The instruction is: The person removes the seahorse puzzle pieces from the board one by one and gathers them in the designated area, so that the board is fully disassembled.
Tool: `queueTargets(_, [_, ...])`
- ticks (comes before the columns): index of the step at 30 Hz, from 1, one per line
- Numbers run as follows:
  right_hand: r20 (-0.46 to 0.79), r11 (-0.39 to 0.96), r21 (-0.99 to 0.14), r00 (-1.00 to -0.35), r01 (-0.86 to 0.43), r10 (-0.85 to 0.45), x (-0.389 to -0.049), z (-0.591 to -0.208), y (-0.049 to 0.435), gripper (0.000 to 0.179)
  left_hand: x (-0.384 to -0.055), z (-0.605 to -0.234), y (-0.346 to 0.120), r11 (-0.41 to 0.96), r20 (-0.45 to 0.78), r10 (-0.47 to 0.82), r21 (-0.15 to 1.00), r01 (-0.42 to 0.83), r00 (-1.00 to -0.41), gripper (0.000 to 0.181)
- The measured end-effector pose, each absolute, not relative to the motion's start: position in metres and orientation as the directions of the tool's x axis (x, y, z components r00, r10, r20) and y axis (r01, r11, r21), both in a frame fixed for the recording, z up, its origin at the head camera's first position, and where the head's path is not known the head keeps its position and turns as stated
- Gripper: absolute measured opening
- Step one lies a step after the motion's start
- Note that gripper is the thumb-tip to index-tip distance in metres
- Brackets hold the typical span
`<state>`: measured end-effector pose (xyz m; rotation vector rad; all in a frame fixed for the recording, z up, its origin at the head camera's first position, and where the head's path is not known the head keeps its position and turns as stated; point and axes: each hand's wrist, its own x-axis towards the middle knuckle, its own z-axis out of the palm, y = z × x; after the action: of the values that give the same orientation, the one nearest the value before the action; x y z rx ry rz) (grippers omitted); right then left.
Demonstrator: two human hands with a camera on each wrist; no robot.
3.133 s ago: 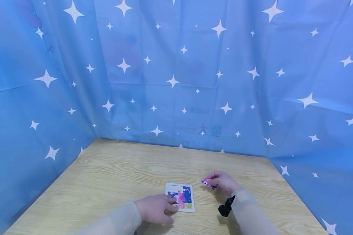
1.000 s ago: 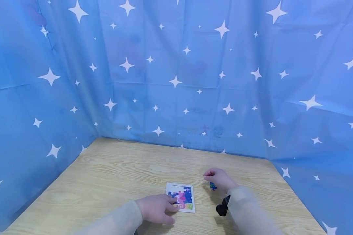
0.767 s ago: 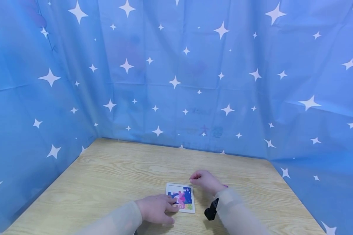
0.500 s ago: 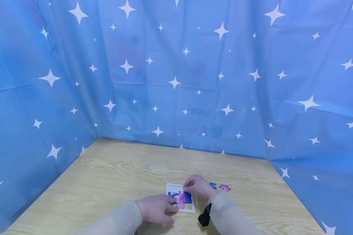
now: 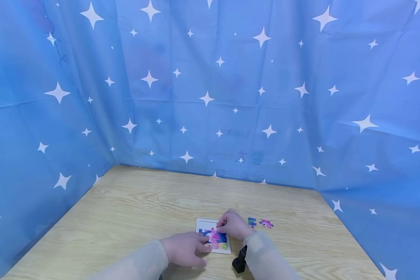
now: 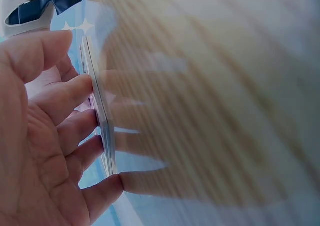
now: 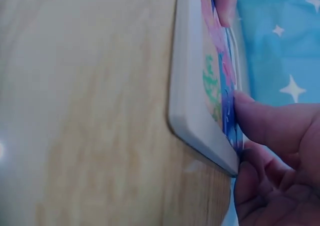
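Observation:
A small jigsaw puzzle in a white frame [image 5: 230, 249] lies on the table, with a pink seahorse on dark blue and a pale bare strip along its top. My left hand [image 5: 183, 249] rests from the left over the puzzle, fingers spread; in the left wrist view its fingertips [image 6: 102, 198] lie along the board's edge. My right hand [image 5: 235, 224] bends over the upper right corner, thumb and fingers pinching a blue puzzle piece [image 7: 231, 118] there. Most of that piece is hidden by the hand in the head view.
Two loose puzzle pieces lie right of the board: a blue-green one [image 5: 252, 222] and a pink one with an eye [image 5: 266, 223]. Wood-grain table [image 5: 143, 202] surrounds them. A blue curtain with white stars [image 5: 210, 128] stands behind the table. A black device [image 5: 239, 260] sits at the right wrist.
My right hand has put the pink piece down on the table and moved left to the board's upper right corner, covering the starfish there. The left hand has stayed in place.

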<state>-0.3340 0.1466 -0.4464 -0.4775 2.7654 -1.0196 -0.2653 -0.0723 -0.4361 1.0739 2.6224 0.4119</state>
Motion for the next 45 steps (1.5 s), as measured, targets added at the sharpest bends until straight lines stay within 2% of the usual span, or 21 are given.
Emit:
queueTargets(22, [-0.05, 0.751, -0.623, -0.946, -0.222, -0.321, -0.3342, -0.4517, 0.1448, 0.013, -0.2662, -0.4369, -0.0723, 0.687, -0.147, 0.709, 0.361, 0.63, -0.689, 0.052])
queueTargets(27, [-0.059, 0.731, -0.652, -0.948, -0.201, -0.314, -0.3341, -0.4509, 0.1464, 0.012, -0.2659, -0.4365, -0.0723, 0.69, -0.15, 0.703, 0.378, 0.617, -0.695, 0.051])
queueTargets(34, [-0.07, 0.714, -0.684, -0.962, -0.148, -0.266, -0.3341, -0.449, 0.1475, 0.023, -0.2651, -0.4367, -0.0722, 0.688, -0.135, 0.708, 0.35, 0.635, -0.693, 0.052])
queueTargets(45, [-0.084, 0.695, -0.71, -0.966, -0.115, -0.245, -0.3346, -0.4516, 0.1509, 0.021, -0.2651, -0.4367, -0.0714, 0.691, -0.135, 0.706, 0.344, 0.635, -0.695, 0.052])
